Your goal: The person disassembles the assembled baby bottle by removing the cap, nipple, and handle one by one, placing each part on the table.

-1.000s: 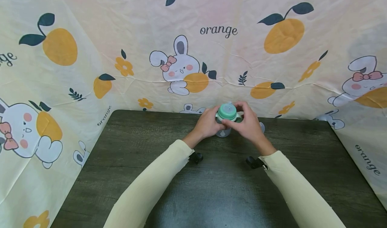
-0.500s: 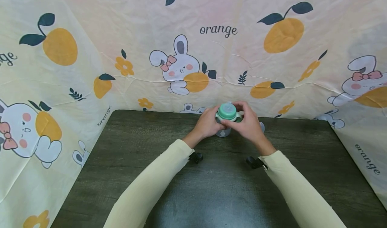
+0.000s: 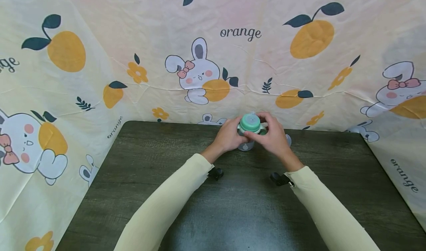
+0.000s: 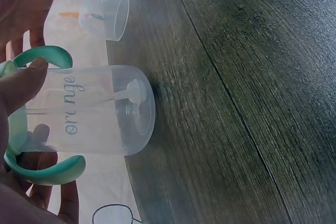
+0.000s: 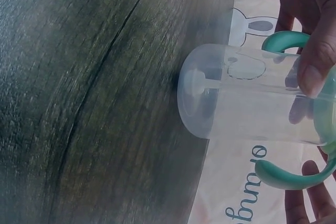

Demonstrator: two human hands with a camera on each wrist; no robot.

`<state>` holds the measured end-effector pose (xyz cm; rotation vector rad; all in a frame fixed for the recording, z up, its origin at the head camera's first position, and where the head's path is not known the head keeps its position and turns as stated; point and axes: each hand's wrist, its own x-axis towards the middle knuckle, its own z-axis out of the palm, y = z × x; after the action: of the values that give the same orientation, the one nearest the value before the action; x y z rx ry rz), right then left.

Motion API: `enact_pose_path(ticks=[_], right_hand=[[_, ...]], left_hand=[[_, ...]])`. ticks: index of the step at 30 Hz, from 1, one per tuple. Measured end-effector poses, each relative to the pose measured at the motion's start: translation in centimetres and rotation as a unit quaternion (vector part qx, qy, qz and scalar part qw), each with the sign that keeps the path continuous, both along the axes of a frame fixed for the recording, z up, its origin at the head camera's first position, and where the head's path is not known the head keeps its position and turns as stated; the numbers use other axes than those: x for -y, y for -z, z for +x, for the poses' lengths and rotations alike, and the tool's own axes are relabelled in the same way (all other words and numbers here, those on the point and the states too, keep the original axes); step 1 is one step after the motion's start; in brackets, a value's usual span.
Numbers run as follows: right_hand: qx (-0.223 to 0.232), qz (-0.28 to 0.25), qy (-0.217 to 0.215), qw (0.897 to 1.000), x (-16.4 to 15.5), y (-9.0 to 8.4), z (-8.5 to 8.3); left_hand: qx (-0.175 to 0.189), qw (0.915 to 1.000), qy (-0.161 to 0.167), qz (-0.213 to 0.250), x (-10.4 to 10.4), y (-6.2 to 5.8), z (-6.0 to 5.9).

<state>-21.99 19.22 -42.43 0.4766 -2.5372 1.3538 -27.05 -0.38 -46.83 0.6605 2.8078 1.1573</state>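
A clear sippy cup [image 3: 246,146] with a mint-green collar, two green side handles and a clear spout stands upright near the table's back edge. Inside its see-through body [image 4: 89,111] a straw runs down to a white weighted end. My left hand [image 3: 228,134] grips the upper cup from the left. On the other side, my right hand [image 3: 273,138] holds it around the collar, thumb across the front. Seen from the right wrist, a thumb presses on the cup's body [image 5: 252,98] below the collar, with fingers behind it. Both hands hide part of the handles in the head view.
A clear dome-shaped cap [image 4: 107,17] stands on the dark wooden table [image 3: 233,214] to the right of the cup, mostly behind the right hand in the head view. A printed cloth [image 3: 149,32] hangs right behind the table's back edge.
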Motion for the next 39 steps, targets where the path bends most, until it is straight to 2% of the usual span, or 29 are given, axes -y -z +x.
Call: enact_pose_path(ticks=[1, 4, 7, 11, 12, 14, 15, 20, 21, 23, 24, 25, 27, 28, 29, 30, 31, 32, 35, 36, 39], right_hand=[[0.000, 0.002, 0.001, 1.000, 0.0, 0.0, 0.0], [-0.003, 0.007, 0.004, 1.000, 0.0, 0.0, 0.0], [-0.005, 0.009, 0.006, 1.000, 0.0, 0.0, 0.1], [-0.007, 0.009, 0.007, 1.000, 0.0, -0.1, 0.1], [-0.007, 0.008, 0.007, 1.000, 0.0, -0.1, 0.1], [-0.008, 0.008, 0.007, 1.000, 0.0, -0.1, 0.2], [-0.009, 0.009, 0.006, 1.000, 0.0, -0.1, 0.2], [-0.011, 0.009, 0.006, 1.000, 0.0, 0.0, 0.2], [-0.010, 0.009, 0.006, 1.000, 0.0, 0.0, 0.2], [-0.010, 0.007, 0.007, 1.000, 0.0, -0.1, 0.3], [-0.010, 0.007, 0.007, 1.000, 0.0, -0.1, 0.3], [-0.009, 0.006, 0.007, 1.000, 0.0, -0.1, 0.3], [-0.010, 0.004, 0.007, 1.000, 0.1, -0.2, 0.3], [-0.011, 0.003, 0.007, 1.000, 0.1, -0.2, 0.3], [-0.011, 0.002, 0.007, 1.000, 0.1, -0.2, 0.4], [-0.012, 0.001, 0.007, 1.000, 0.1, -0.2, 0.4], [-0.012, 0.001, 0.007, 1.000, 0.1, -0.2, 0.4], [-0.013, 0.001, 0.008, 1.000, 0.1, -0.3, 0.4], [-0.013, 0.000, 0.009, 1.000, 0.2, -0.3, 0.4], [-0.013, 0.000, 0.009, 1.000, 0.3, -0.3, 0.4], [-0.016, -0.002, 0.012, 1.000, 0.3, -0.4, 0.4]], left_hand=[[-0.007, 1.0000, -0.002, 0.000, 0.0, 0.0, 0.0], [0.004, 1.0000, 0.001, 0.000, 0.0, -1.0, 0.6], [-0.003, 1.0000, 0.001, 0.000, 0.0, -0.8, 0.5], [-0.012, 0.9999, -0.001, 0.000, -0.1, 0.1, 0.0], [-0.002, 1.0000, -0.001, -0.002, -0.1, -0.4, 0.2], [0.000, 1.0000, 0.000, 0.002, 0.0, -0.3, 0.2], [0.006, 1.0000, 0.002, 0.002, 0.0, -0.9, 0.5], [0.000, 0.9993, 0.002, 0.037, -0.1, 1.7, -0.7], [0.001, 0.9994, 0.002, 0.034, -0.2, 1.7, -0.7], [0.000, 0.9994, 0.003, 0.034, -0.1, 1.2, -0.4], [0.002, 0.9996, 0.004, 0.028, 0.0, 0.4, 0.1], [-0.003, 0.9995, 0.004, 0.031, 0.0, 0.6, 0.0], [0.001, 0.9998, 0.006, 0.017, 0.1, -1.4, 1.2], [0.000, 0.9998, 0.007, 0.021, 0.2, -1.8, 1.5], [-0.007, 0.9997, 0.005, 0.021, 0.0, -0.8, 0.7], [-0.008, 0.9998, 0.005, 0.018, -0.1, -0.6, 0.6], [-0.017, 0.9996, 0.005, 0.020, -0.1, 0.4, 0.0], [-0.011, 0.9999, 0.006, 0.009, -0.1, -0.1, 0.2], [-0.022, 0.9997, 0.002, 0.007, -0.4, 2.2, -1.4], [-0.022, 0.9997, 0.003, 0.009, -0.2, 1.6, -0.8], [-0.018, 0.9998, 0.004, 0.007, -0.3, 1.1, -0.5]])
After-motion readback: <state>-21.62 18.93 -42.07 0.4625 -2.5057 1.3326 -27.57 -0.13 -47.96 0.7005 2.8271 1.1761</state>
